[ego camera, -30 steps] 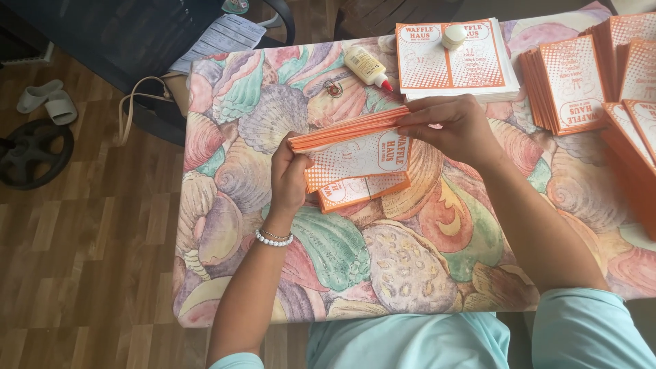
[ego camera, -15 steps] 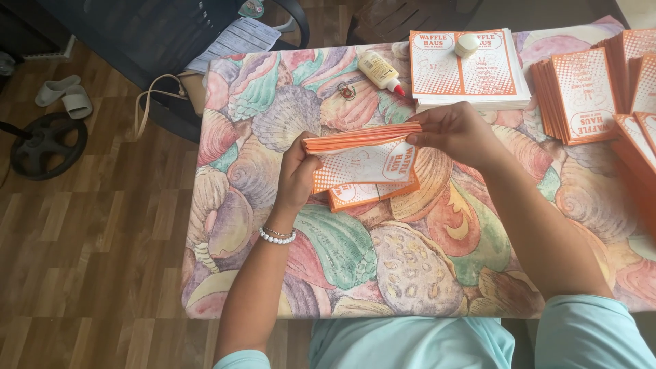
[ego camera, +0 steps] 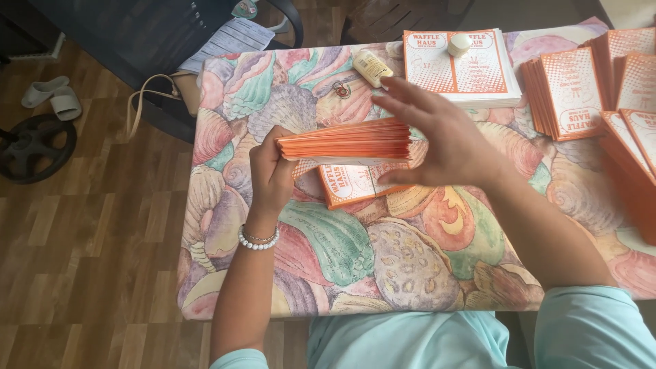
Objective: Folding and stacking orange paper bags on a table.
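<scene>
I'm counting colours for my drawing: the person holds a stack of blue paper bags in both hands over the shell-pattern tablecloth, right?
Not quite. The stack of paper bags is orange, not blue, as the head view shows. The rest is right: the left hand and the right hand hold it over the shell-pattern tablecloth.

Between my left hand [ego camera: 271, 171] and my right hand [ego camera: 437, 140] I hold a stack of folded cards [ego camera: 348, 141] above the table [ego camera: 355, 253], with a smaller card pile [ego camera: 352, 184] lying on the table just under it. Beyond my right hand lie a small tube [ego camera: 372, 67] and a pile of flat sheets [ego camera: 458, 65] with a little jar [ego camera: 459, 44] on top. Farther to the right of that hand stand more card stacks [ego camera: 570, 92].
</scene>
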